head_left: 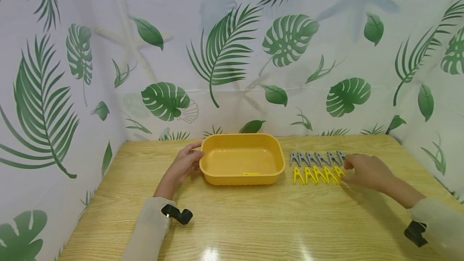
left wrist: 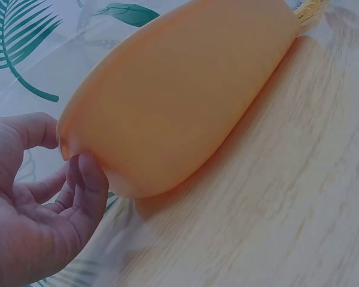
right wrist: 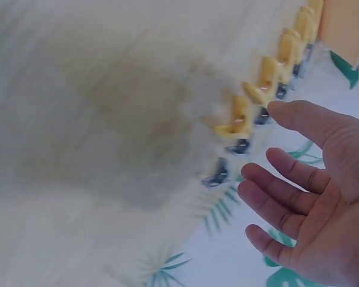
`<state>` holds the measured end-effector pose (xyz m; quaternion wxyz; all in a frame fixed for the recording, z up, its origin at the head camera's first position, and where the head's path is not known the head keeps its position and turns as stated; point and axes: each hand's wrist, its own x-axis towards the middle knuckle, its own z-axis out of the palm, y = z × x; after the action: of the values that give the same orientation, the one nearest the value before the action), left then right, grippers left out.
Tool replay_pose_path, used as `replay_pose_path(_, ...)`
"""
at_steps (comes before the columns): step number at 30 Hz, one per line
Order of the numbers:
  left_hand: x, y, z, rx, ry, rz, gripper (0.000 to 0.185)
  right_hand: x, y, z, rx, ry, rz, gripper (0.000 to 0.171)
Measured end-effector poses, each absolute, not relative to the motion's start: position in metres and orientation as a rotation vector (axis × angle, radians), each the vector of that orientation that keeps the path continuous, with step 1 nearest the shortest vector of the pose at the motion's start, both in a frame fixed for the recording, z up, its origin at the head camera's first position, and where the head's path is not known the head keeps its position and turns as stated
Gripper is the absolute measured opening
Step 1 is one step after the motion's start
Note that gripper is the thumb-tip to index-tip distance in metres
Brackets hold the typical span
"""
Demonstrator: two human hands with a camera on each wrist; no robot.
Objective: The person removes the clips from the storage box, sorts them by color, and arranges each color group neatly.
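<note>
An orange-yellow plastic basin [head_left: 243,181] stands on the wooden table. My left hand [head_left: 183,162] holds the rim at its left end; in the left wrist view, thumb and index finger pinch the basin wall [left wrist: 173,101]. A yellow clothespin [head_left: 251,173] lies inside, mostly hidden by the front wall. To the right, several grey clothespins [head_left: 312,158] form a back row and several yellow clothespins [head_left: 316,175] a front row. Beside the right ends of both rows, my right hand [head_left: 369,173] has its fingers loosely extended, with nothing in its grasp in the right wrist view.
The table [head_left: 246,220] runs back to a white curtain [head_left: 232,120] printed with green leaves, which also hangs along both sides. A black wrist mount [head_left: 177,214] sits on the left sleeve and another mount [head_left: 415,233] on the right.
</note>
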<state>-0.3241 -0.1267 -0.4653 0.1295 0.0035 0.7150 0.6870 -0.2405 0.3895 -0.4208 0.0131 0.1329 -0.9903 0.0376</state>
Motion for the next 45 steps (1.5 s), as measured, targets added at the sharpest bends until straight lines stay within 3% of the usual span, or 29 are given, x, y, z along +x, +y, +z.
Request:
replay_pose_path(14,-0.323,-0.131,-0.466,0.043,2.068,2.003,0.051,-0.275,0.299,-0.368,0.648,-2.976,0.204,0.028)
replay_pose_path(19,-0.324,-0.13,-0.467,0.045,2.061,2.01,0.051,-0.287,0.259,-0.36,0.861,-2.934,0.305,0.029)
replay_pose_path(30,-0.327,-0.129,-0.468,0.051,2.046,2.013,0.052,-0.303,0.203,-0.381,1.282,-2.894,0.294,0.031)
replay_pose_path(45,-0.327,-0.13,-0.469,0.062,2.032,2.031,0.051,-0.316,0.171,-0.417,1.383,-2.95,0.209,0.012)
